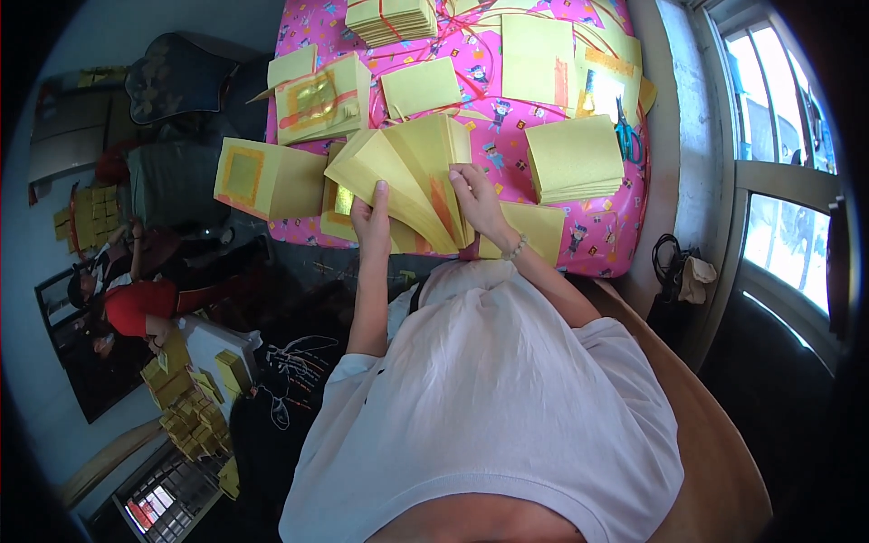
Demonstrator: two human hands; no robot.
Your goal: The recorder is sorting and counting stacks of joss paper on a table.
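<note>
- The thick, fanned stack of yellow paper sheets [398, 167] is lying at the near side of the pink, cartoon-printed tablecloth [617, 213], its leaves spreading unevenly.
- At the stack's near left part, the left hand [373, 222] is holding leaves, thumb on top and fingers hidden beneath.
- At the stack's right edge, the right hand [478, 201] is curling narrowly, fingers close to the thumb; whether it is pinching any leaf, I cannot tell.
- Leaves could be slipping out or creasing if the left thumb is pressing unevenly, since the fan is bending.
- Left of the stack, an open yellow sheet with an orange-bordered gold square [285, 181] is lying close by and could be catching on the leaves.
- Beyond the stack, a small, plain yellow paper pad [421, 88] is crowding the far side, and thin red strips [444, 38] are trailing there, possibly snagging corners.
- Right of the stack, a squared block of yellow paper [575, 156] is standing, with teal-handled scissors [627, 140] resting past it.
</note>
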